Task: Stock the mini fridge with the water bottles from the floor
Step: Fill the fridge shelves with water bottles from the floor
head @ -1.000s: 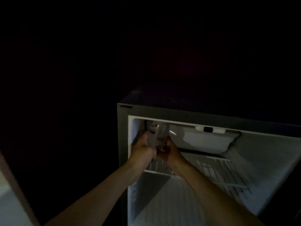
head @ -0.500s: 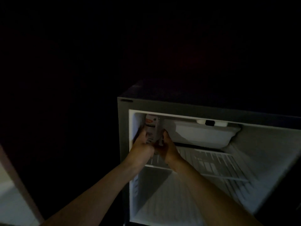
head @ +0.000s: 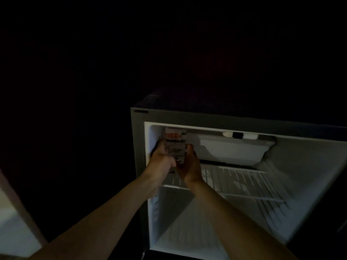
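While the water bottle (head: 175,145) stands upright at the mini fridge (head: 234,121) upper left corner | left hand (head: 161,161) and right hand (head: 189,166) fingers wrapped around its base | wire shelf (head: 240,182) beneath | advice: seat flat on wires, then let go.

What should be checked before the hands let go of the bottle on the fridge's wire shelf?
1. Both hands on bottle: ok. The left hand and right hand clasp the water bottle from either side.
2. Bottle upright: ok, label band uppermost, only slightly tilted.
3. Base seated on the wire shelf: cannot tell, the hands hide the base.
4. Headroom under the mini fridge ceiling: cannot tell, the cap is out of sight behind the top edge.
5. Clearance from the freezer box: ok, the bottle sits in the slot to its left.
6. Room for more bottles: ok, the shelf to the right looks bare.
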A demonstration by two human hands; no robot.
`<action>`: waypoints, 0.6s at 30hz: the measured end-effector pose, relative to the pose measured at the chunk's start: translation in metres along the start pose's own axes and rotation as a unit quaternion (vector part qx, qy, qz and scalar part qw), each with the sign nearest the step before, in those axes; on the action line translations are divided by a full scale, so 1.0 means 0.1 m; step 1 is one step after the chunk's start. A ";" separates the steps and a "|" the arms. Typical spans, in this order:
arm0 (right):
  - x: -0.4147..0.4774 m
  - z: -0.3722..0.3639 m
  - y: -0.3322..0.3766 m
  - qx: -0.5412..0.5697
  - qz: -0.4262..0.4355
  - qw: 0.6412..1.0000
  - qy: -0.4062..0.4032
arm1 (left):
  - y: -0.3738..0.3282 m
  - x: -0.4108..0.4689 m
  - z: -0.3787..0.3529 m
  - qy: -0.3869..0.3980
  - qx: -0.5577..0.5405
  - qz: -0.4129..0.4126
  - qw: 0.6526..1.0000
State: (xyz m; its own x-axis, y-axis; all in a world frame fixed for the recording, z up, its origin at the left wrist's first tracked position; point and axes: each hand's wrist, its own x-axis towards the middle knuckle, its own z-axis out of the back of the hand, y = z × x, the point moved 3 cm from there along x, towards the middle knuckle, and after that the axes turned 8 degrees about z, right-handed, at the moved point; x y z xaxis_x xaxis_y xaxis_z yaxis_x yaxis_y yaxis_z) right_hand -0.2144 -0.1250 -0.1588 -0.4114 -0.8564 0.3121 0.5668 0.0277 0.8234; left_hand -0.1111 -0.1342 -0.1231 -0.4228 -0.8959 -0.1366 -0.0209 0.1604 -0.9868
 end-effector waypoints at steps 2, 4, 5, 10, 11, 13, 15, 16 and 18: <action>0.03 -0.02 0.01 0.007 -0.027 0.999 0.023 | -0.03 0.00 -0.02 -0.011 0.026 0.009 1.000; 0.02 -0.01 0.02 -0.010 -0.061 0.996 0.071 | -0.03 -0.04 -0.04 -0.030 0.059 0.026 0.997; 0.00 0.02 0.01 -0.030 -0.067 0.993 0.095 | -0.03 -0.07 -0.05 -0.039 0.076 0.037 0.996; -0.35 0.44 0.15 -0.079 -0.050 0.987 0.131 | -0.06 -0.29 -0.06 -0.060 0.198 0.041 0.977; -0.47 0.54 0.20 -0.087 -0.043 0.986 0.136 | -0.10 -0.40 -0.09 -0.067 0.232 0.032 0.970; -0.77 0.79 0.25 -0.092 -0.059 0.984 0.139 | -0.18 -0.70 -0.22 -0.062 0.269 0.026 0.961; -1.09 1.07 0.30 -0.092 -0.060 0.986 0.127 | -0.23 -0.98 -0.38 -0.048 0.311 0.013 0.949; -1.27 1.25 0.31 -0.098 -0.062 0.987 0.115 | -0.22 -1.12 -0.51 -0.029 0.325 0.011 0.945; -1.62 1.58 0.32 -0.118 -0.073 0.985 0.099 | -0.19 -1.37 -0.78 0.007 0.358 0.030 0.933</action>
State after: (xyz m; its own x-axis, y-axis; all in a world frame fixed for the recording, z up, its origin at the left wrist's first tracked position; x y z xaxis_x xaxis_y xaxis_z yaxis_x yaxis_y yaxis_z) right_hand -0.2425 0.0957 -0.1080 -0.3666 -0.9270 0.0795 0.6709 -0.2042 0.7129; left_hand -0.1233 0.0173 -0.0791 -0.4164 -0.8875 -0.1974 0.6123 -0.1132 -0.7825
